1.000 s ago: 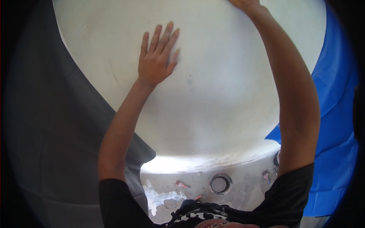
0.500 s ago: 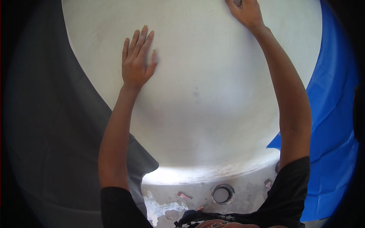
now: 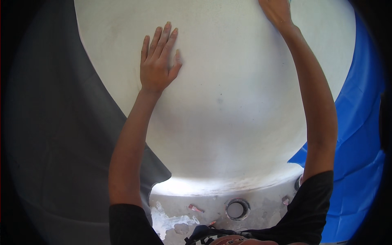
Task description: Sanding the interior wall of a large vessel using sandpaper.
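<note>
A large white, smooth surface (image 3: 228, 102) fills the middle of the view in front of me. My left hand (image 3: 157, 61) lies flat on it, palm down, fingers stretched out and close together, holding nothing. My right hand (image 3: 277, 12) reaches up to the top edge of the picture and rests on the same white surface. Its fingers are cut off by the frame, with a small teal speck beside them, so I cannot tell whether it holds anything. Both bare forearms come up from short black sleeves at the bottom.
A dark grey area (image 3: 61, 143) borders the white surface on the left, and a blue sheet (image 3: 355, 155) on the right. Below is a concrete floor with a round pipe opening (image 3: 237, 209), white splashes (image 3: 167, 220) and small scraps (image 3: 195, 208).
My right hand has come down from the top edge and more of it shows. My left hand has slid slightly left on the white surface, still flat.
</note>
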Available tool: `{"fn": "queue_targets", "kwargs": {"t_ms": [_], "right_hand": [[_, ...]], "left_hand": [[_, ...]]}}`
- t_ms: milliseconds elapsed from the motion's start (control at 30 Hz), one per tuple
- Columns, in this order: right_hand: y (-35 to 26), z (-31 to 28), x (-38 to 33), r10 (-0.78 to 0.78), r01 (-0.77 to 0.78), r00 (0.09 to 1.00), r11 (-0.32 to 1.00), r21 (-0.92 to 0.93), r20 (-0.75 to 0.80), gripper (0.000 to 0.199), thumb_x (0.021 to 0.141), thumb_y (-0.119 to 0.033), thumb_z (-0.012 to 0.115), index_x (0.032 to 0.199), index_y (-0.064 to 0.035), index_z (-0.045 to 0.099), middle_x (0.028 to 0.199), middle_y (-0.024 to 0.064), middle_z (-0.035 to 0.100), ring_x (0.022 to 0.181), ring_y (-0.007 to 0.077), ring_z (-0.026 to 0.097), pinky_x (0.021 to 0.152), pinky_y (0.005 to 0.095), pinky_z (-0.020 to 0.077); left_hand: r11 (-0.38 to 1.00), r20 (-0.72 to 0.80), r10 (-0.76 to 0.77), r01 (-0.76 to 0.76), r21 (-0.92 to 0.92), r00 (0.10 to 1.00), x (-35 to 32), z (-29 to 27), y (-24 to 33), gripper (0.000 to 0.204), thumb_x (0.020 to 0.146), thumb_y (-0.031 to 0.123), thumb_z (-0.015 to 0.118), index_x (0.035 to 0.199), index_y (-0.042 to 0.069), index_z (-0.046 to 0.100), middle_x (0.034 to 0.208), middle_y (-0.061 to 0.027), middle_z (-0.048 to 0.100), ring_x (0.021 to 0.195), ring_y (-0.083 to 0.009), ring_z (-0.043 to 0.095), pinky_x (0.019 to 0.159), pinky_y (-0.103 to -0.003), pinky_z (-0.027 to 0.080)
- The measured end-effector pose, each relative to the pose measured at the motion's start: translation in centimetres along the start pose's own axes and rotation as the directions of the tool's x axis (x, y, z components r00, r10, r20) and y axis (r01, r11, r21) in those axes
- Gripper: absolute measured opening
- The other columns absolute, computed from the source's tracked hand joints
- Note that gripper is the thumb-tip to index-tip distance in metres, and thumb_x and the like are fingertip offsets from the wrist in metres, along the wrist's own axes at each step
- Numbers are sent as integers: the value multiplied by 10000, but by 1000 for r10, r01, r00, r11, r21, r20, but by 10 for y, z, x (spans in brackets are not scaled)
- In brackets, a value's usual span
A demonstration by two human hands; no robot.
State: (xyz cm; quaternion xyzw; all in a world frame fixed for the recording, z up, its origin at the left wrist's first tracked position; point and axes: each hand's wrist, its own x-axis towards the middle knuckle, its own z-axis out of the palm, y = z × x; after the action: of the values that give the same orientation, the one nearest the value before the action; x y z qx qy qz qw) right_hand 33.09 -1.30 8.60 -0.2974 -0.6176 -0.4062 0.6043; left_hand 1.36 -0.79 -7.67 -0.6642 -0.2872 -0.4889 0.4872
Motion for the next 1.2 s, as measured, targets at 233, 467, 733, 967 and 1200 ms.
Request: {"fn": "queue_targets", "kwargs": {"t_ms": [233,467,733,967,1200], "right_hand": [[-15,9,-24,-10,19,997,992,-121,70,453,1076,-193,460,1499,-35,495,1630,194,352,1532,379,269,1276,515,168],[-27,23,-78,-126,132,991,963,234,-38,437,1074,-177,471,1497,-77,514,1607,202,385,1512,390,305,1259,533,202],[-57,16,-190,-92,112,984,986,-126,154,590,959,-163,663,1525,-218,502,1631,62,384,1520,301,331,1220,557,279],[-78,-25,-278,-74,145,908,979,-144,412,672,866,-85,688,1510,-158,514,1598,97,436,1498,332,368,1232,569,266],[-29,-79,-126,-199,194,980,961,-198,-8,448,972,-78,610,1419,-69,582,1475,153,536,1377,373,496,1185,527,374]], "left_hand": [[999,-23,15,-14,43,1000,-4,5,-6,556,951,216,593,1503,177,535,1576,-33,498,1489,-226,419,1248,-476,262],[999,-13,8,-8,40,1000,0,7,3,547,954,208,604,1498,186,544,1578,-20,494,1496,-219,406,1247,-474,266],[999,7,19,-18,-26,1000,-2,1,-1,546,953,180,612,1494,153,547,1584,-52,484,1501,-249,396,1249,-480,252],[998,24,15,-13,-57,1000,2,-5,-4,565,945,234,636,1497,160,545,1592,-45,474,1504,-240,390,1248,-473,257],[999,56,-17,19,-41,998,-2,-12,2,555,935,272,619,1476,165,564,1582,-37,484,1484,-227,417,1237,-466,285]]}}
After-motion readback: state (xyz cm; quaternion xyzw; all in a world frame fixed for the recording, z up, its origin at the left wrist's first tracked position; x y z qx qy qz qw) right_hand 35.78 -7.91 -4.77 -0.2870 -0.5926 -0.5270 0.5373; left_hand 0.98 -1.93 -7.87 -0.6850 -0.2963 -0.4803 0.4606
